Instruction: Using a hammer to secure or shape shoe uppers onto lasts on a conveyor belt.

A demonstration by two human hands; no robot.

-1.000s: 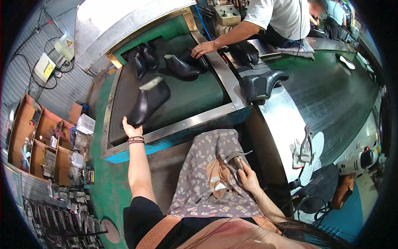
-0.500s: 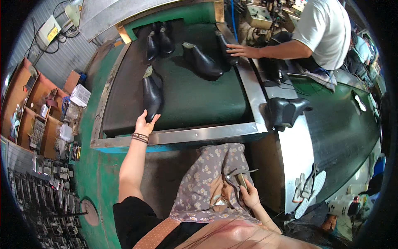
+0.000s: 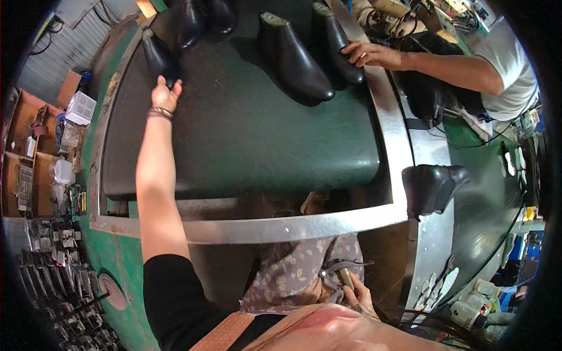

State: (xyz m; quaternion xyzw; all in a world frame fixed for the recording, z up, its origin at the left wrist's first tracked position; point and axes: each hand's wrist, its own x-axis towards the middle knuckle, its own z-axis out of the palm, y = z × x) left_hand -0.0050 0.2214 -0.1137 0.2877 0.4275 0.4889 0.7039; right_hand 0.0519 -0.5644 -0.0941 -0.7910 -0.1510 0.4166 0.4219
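Observation:
My left arm reaches far out over the dark belt (image 3: 246,140). My left hand (image 3: 165,95) grips the toe of a black boot (image 3: 158,55) mounted on a last, at the belt's far left. Two more black boots, one of them the nearer boot (image 3: 190,24), stand just beyond it to the right. Low in front of my flowered apron (image 3: 287,275), my right hand (image 3: 359,294) holds a hammer (image 3: 345,270) by its wooden handle. Its long, curved metal head points sideways. Part of that hand is hidden at the lower edge.
A co-worker's hand (image 3: 374,55) touches a black boot (image 3: 336,44) at the belt's right edge, beside another boot (image 3: 295,58). A metal frame (image 3: 281,228) borders the belt. Black boots (image 3: 433,187) stand on the right ledge, with gloves (image 3: 433,286) nearer me.
My left hand and its boot have moved farther away and leftward, to beside the far pair. The view has shifted forward. My right hand still holds the hammer low.

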